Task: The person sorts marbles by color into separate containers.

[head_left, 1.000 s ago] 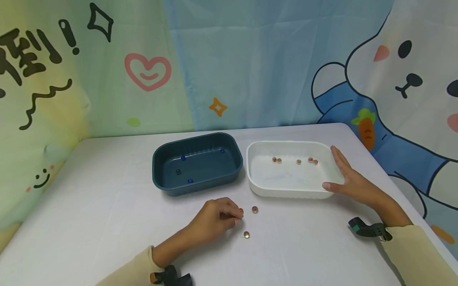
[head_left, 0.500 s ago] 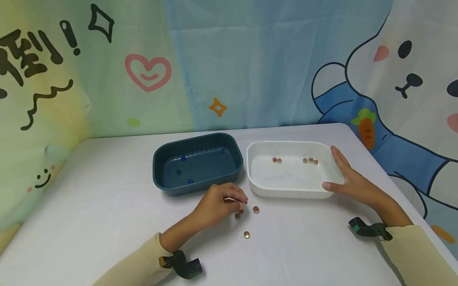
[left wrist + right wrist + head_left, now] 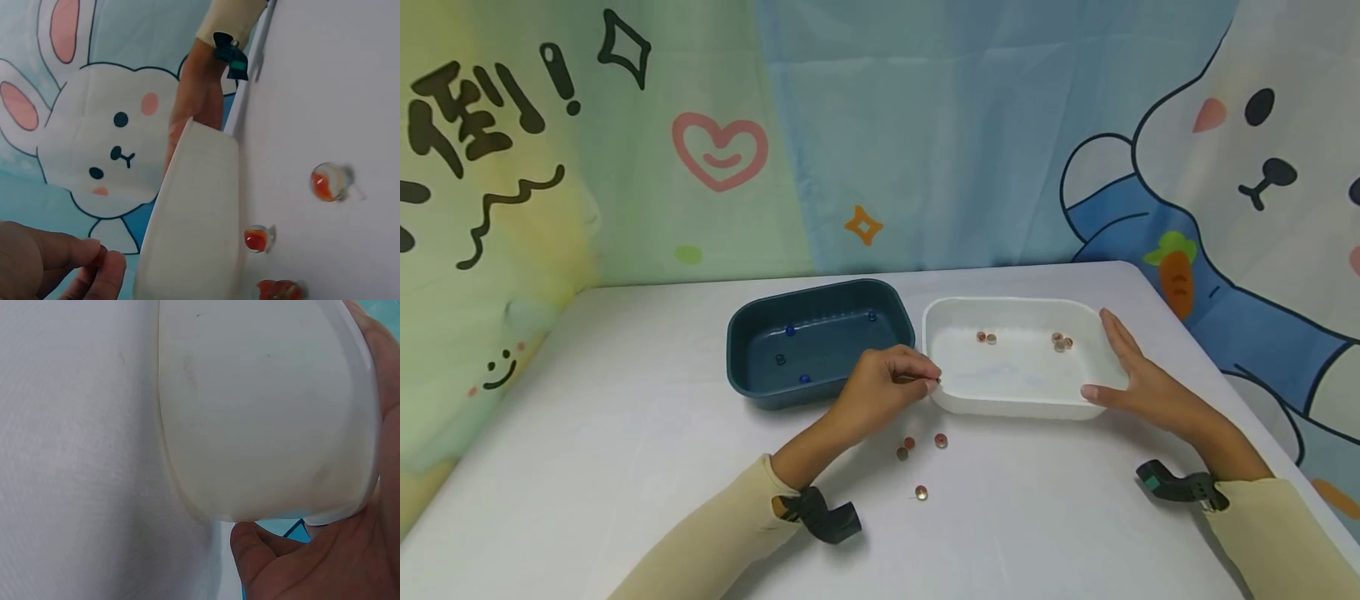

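Observation:
My left hand (image 3: 883, 383) pinches a small reddish marble (image 3: 100, 255) between thumb and fingertips. It hovers at the near left corner of the white tray (image 3: 1007, 407), overlapping its rim in the head view. My right hand (image 3: 1153, 400) rests against the tray's right end, fingers extended along the side and thumb at the front. In the right wrist view, the palm and thumb lie against the tray's outer wall (image 3: 269, 425). Inside the tray sit several orange-and-clear marbles (image 3: 981, 337). More such marbles lie on the table before it, including one with an orange swirl (image 3: 328, 182).
A dark teal tray (image 3: 775, 398) stands to the left of the white one, holding several blue or dark marbles (image 3: 805, 379). Both trays stand on a white-covered table (image 3: 625, 433). A printed cloth backdrop (image 3: 925, 150) hangs behind the table.
My left hand has picked a marble from the table and moved up and right to the white tray. Some marbles in that tray have rolled right. My right hand keeps its place on the tray.

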Tool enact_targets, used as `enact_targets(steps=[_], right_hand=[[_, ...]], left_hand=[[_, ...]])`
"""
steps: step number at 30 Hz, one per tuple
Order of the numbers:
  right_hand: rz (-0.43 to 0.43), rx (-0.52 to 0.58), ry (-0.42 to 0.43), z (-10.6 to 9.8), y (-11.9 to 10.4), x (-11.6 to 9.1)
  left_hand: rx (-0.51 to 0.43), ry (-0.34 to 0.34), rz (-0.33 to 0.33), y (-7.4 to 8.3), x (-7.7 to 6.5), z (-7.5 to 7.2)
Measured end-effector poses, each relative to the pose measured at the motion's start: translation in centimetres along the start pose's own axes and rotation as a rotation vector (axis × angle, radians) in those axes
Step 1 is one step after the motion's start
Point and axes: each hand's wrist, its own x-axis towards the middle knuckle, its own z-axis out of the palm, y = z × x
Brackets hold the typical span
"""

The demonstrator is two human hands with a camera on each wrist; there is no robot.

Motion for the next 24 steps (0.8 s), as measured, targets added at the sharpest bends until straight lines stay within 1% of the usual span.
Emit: enact_targets(steps=[6,12,18,20,24], right_hand=[[-0.022,0.003,0.003,0.0,0.0,0.0],[-0.008,-0.007,0.002,0.0,0.0,-0.3],[-0.009,-0.010,0.002,0.2,0.0,-0.1],[-0.007,-0.011,0.002,0.2,-0.1,0.0],[-0.008,-0.016,0.005,0.1,0.0,0.0]], left_hand=[[0.005,0.026,-0.008,-0.1,1.7,0.3],[0.036,0.019,-0.057,-0.4,3.1,0.6],[0.026,0.017,-0.095,-0.5,4.2,0.8],[0.022,0.007,-0.116,-0.5,4.7,0.7],[0.021,-0.004,-0.184,-0.7,6.2,0.6]])
